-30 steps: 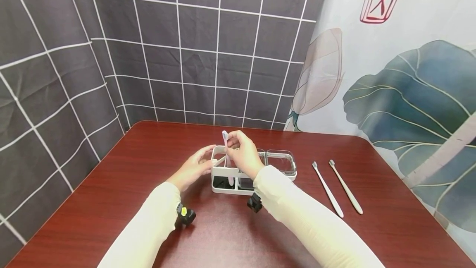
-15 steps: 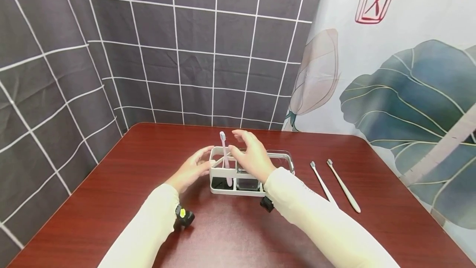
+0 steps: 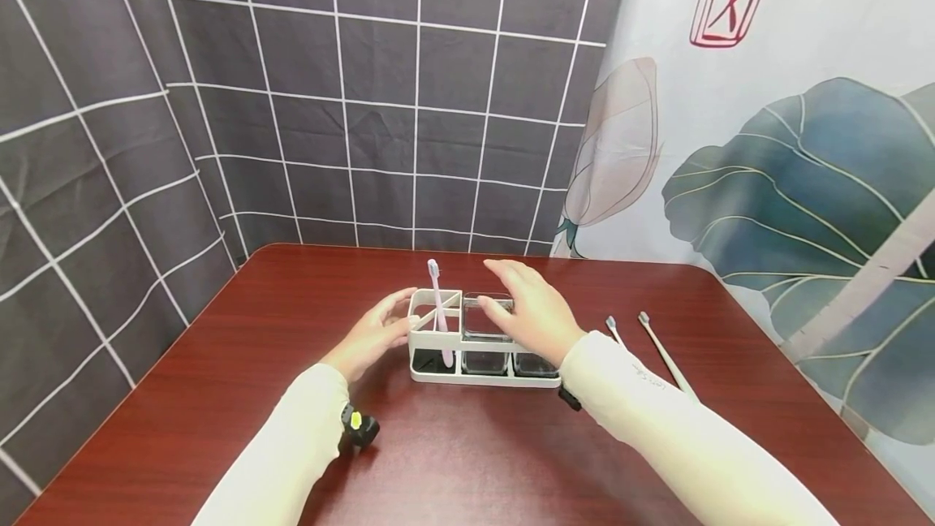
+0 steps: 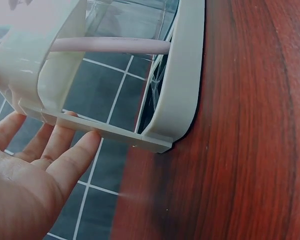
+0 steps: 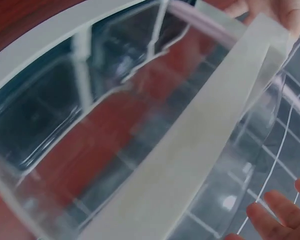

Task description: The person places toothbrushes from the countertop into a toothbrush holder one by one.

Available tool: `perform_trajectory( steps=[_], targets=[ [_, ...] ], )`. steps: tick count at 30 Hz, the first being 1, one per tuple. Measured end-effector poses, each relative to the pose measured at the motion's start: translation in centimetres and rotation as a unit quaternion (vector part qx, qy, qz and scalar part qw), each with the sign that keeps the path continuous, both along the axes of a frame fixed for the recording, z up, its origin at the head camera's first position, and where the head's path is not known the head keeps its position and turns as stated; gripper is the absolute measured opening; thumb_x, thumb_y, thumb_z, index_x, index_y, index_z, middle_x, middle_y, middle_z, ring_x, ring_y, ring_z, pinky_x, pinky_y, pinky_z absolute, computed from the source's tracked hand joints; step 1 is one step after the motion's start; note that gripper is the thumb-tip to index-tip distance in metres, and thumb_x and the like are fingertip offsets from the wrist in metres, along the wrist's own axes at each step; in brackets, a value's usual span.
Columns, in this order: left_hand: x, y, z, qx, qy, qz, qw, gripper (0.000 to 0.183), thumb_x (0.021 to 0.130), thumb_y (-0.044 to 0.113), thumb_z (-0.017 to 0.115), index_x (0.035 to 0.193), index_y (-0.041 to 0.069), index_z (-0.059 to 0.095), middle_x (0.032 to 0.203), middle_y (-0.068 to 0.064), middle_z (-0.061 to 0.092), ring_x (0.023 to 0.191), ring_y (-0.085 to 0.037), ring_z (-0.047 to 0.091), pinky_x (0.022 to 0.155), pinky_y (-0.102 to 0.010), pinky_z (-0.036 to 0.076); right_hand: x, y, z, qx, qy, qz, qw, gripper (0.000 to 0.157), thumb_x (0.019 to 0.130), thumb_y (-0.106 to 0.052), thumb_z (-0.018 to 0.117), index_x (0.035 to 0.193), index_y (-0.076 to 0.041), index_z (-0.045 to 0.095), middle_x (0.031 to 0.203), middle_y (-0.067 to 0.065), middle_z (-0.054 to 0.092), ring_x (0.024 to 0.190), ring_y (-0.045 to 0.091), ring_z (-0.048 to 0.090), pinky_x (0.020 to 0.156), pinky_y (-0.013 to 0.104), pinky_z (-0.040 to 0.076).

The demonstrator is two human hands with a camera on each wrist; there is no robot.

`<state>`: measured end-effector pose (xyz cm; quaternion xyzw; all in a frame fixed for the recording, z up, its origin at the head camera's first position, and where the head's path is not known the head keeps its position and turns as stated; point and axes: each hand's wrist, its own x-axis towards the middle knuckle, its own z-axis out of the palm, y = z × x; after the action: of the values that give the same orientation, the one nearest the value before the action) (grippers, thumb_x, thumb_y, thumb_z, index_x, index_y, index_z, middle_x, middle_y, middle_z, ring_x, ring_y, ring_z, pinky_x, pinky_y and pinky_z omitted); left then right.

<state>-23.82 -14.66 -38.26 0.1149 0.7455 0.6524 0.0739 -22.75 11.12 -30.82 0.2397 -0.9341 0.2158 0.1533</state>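
Fingers of the right hand are hanging wide and empty over the white toothbrush holder, while those of the left hand are touching its end, where the pink toothbrush, probably light, stiff and slick, is leaning, best pinched below its head.

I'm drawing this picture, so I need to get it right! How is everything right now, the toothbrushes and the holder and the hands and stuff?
White holder: upright on table
Pink toothbrush: standing in holder, leaning slightly
Clear cups: set in holder
Two white toothbrushes: lying down, partly hidden by sleeve
Left hand: touching holder's left end
Right hand: holding nothing
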Motion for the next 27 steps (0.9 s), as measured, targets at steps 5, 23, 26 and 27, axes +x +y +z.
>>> perform_trajectory(
  steps=[5, 23, 26, 27],
  targets=[
    [-0.1, -0.1, -0.1, 0.002, 0.009, -0.006, 0.9999, 0.059, 0.096, 0.013, 0.057, 0.149, 0.008, 0.032, 0.149, -0.023, 0.034, 0.128, -0.038, 0.047, 0.102, -0.046, 0.044, -0.4, 2.1, 0.0, 0.006, -0.017, -0.015, 1.0, 0.061, 0.093, -0.039, 0.06, 0.144, -0.012, 0.043, 0.145, 0.011, 0.046, 0.135, 0.03, 0.041, 0.109, 0.05, 0.035],
    [-0.1, 0.0, -0.3, 0.008, -0.004, -0.005, 0.9999, 0.06, 0.095, 0.015, 0.06, 0.148, 0.01, 0.033, 0.15, -0.021, 0.035, 0.13, -0.037, 0.045, 0.103, -0.046, 0.043, -2.0, 7.9, -1.0, 0.005, -0.034, -0.07, 0.997, 0.063, 0.094, -0.037, 0.058, 0.147, -0.006, 0.038, 0.147, 0.017, 0.041, 0.137, 0.036, 0.035, 0.111, 0.055, 0.03],
    [-0.2, -0.1, -0.3, 0.006, -0.003, -0.005, 1.0, 0.061, 0.095, 0.015, 0.06, 0.149, 0.01, 0.033, 0.149, -0.022, 0.034, 0.129, -0.038, 0.046, 0.102, -0.046, 0.043, -2.3, 8.9, -1.3, 0.004, -0.048, -0.085, 0.995, 0.064, 0.095, -0.037, 0.057, 0.148, -0.007, 0.036, 0.148, 0.018, 0.04, 0.137, 0.037, 0.034, 0.111, 0.056, 0.029],
    [-0.2, -0.1, -0.3, 0.005, -0.002, -0.005, 1.0, 0.061, 0.095, 0.015, 0.06, 0.149, 0.009, 0.033, 0.149, -0.022, 0.034, 0.129, -0.038, 0.046, 0.103, -0.046, 0.043, -2.4, 9.2, -1.5, 0.003, -0.053, -0.09, 0.995, 0.065, 0.095, -0.036, 0.057, 0.148, -0.007, 0.036, 0.148, 0.019, 0.039, 0.137, 0.037, 0.034, 0.111, 0.056, 0.029]
  ],
)
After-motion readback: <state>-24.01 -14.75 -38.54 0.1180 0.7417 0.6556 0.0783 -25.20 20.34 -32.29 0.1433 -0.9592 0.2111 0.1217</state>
